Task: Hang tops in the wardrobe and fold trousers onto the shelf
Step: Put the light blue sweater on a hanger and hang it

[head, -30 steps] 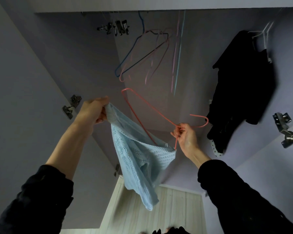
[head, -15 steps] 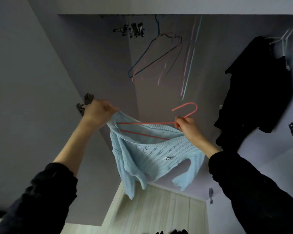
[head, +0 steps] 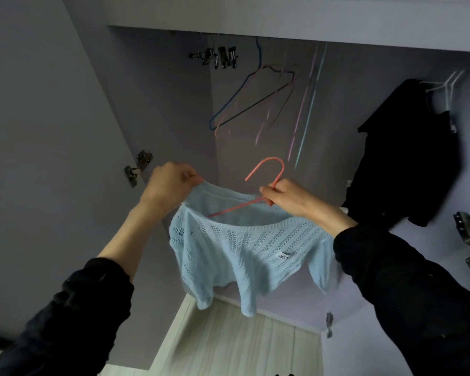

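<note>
A light blue knitted top hangs spread out in front of the open wardrobe. A pink wire hanger sits inside its neck opening, hook pointing up. My left hand grips the top's left shoulder edge. My right hand pinches the hanger's neck just under the hook, above the top's right shoulder. The hanger's right arm is hidden inside the knit.
Several empty wire hangers hang from the rail at the upper middle. A black garment hangs on a white hanger at the right. Door hinges sit on the left panel. A pale wooden shelf lies below.
The hanger has swung from tilted to level and gone into the top's neck. The top has spread out across it between both hands, which have risen slightly.
</note>
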